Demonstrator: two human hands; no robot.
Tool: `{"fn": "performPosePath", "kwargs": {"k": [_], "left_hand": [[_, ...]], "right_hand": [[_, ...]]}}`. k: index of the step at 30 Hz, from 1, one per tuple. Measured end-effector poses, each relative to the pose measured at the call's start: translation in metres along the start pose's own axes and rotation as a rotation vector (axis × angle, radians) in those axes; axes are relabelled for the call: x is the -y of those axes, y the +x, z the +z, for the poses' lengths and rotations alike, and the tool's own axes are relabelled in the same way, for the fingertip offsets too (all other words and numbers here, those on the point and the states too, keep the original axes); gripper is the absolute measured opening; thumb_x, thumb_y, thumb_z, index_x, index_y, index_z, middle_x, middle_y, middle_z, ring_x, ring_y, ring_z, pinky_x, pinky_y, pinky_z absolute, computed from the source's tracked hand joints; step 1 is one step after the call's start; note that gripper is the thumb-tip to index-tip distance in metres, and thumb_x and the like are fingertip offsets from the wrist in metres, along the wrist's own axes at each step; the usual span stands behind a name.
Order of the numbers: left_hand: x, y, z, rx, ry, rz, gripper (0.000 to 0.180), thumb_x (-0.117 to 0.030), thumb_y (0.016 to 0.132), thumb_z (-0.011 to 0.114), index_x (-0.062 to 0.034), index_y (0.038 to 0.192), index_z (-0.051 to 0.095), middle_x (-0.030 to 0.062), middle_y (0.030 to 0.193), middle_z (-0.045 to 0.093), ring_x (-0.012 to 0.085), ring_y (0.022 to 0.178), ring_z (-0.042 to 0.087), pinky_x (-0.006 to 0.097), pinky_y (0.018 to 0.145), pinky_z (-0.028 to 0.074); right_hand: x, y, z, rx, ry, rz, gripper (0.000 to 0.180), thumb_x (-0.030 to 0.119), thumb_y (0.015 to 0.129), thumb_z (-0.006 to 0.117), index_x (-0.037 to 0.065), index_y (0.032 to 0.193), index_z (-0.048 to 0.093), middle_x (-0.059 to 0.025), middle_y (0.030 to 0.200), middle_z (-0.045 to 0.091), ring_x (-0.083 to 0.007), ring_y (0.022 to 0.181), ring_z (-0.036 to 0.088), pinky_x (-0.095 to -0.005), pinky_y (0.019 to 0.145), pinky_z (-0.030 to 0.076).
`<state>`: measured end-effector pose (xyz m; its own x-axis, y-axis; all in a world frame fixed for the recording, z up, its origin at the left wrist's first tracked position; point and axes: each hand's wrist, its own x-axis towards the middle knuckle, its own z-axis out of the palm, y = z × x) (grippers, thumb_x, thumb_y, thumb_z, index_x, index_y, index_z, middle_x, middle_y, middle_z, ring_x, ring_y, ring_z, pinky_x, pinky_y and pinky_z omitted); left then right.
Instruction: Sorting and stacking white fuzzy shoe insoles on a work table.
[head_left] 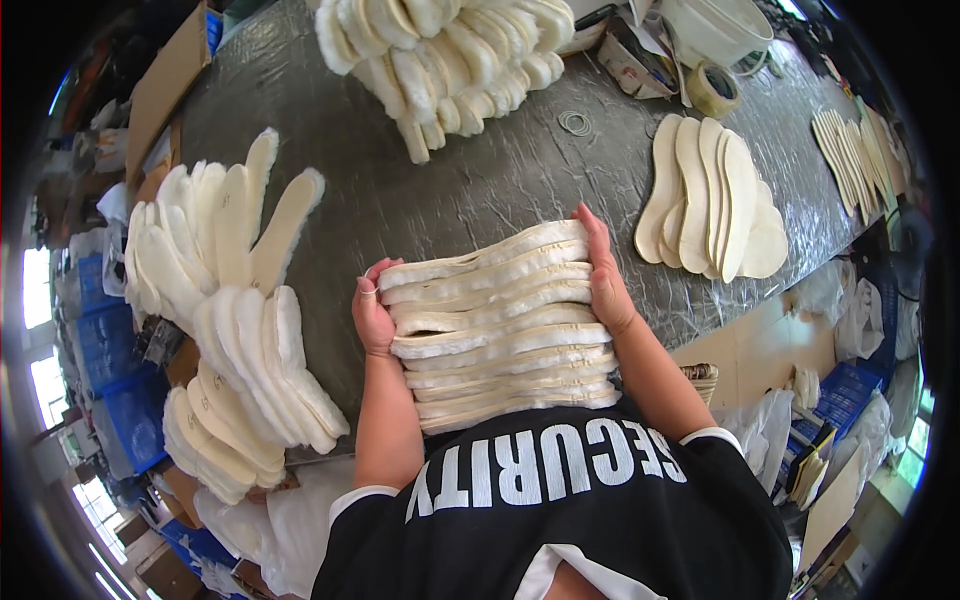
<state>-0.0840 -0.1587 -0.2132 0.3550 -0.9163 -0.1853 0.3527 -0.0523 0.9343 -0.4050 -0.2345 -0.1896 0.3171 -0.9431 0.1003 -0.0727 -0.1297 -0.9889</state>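
Between my two hands is a stack of fleecy cream insoles (500, 320), several layers deep, lying close against my chest at the table's near edge. My left hand (374, 310) presses the stack's left end, its fingers bent round the far corner; a ring shows on one finger. On the opposite end my right hand (604, 270) lies along the insole tips with its fingers stretched upward. Left of the stack, loose fleece insoles (270, 360) lie fanned in overlapping heaps. To the right, thin flat cream insoles (705, 195) are spread in an overlapping row, without visible fleece.
A tall pile of fleece insoles (450, 70) stands at the far side of the dark, film-covered table (540, 160). Rubber bands (575, 123), a tape roll (713, 90) and a white bucket (715, 30) are at the far right. More thin insoles (845, 160) lie by the right edge.
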Motion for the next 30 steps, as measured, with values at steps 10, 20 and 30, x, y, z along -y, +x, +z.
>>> {"fn": "performPosePath", "kwargs": {"k": [10,20,30], "left_hand": [[-0.022,-0.029,0.032,-0.127,0.183,0.036,0.041,-0.023,0.101,0.040,0.0034,0.131,0.048,0.0146,0.132,0.054,0.0235,0.123,0.049,0.034,0.106,0.035],[-0.060,-0.006,0.058,0.184,1.159,0.587,0.056,-0.010,0.090,0.046,-0.0028,0.144,0.032,0.0154,0.145,0.041,0.0267,0.132,0.041,0.045,0.113,0.017],[-0.043,0.000,0.068,0.374,1.374,0.537,0.045,-0.013,0.088,0.057,-0.0070,0.132,0.050,-0.0021,0.093,0.067,0.0176,0.095,0.062,0.051,0.111,0.021]], "right_hand": [[0.021,-0.002,-0.010,0.143,-0.012,0.214,0.057,0.019,0.090,0.053,0.004,0.141,0.031,-0.0161,0.139,0.031,-0.0282,0.132,0.031,-0.0362,0.111,0.023],[0.023,0.002,-0.013,0.201,-0.250,0.020,0.056,0.014,0.086,0.054,0.004,0.137,0.034,-0.0183,0.139,0.032,-0.0327,0.132,0.032,-0.0377,0.111,0.023],[0.086,0.039,0.018,0.318,-0.996,-0.226,0.039,0.015,0.078,0.060,0.006,0.115,0.057,-0.0158,0.135,0.043,-0.0278,0.135,0.033,-0.0525,0.110,0.022]]}}
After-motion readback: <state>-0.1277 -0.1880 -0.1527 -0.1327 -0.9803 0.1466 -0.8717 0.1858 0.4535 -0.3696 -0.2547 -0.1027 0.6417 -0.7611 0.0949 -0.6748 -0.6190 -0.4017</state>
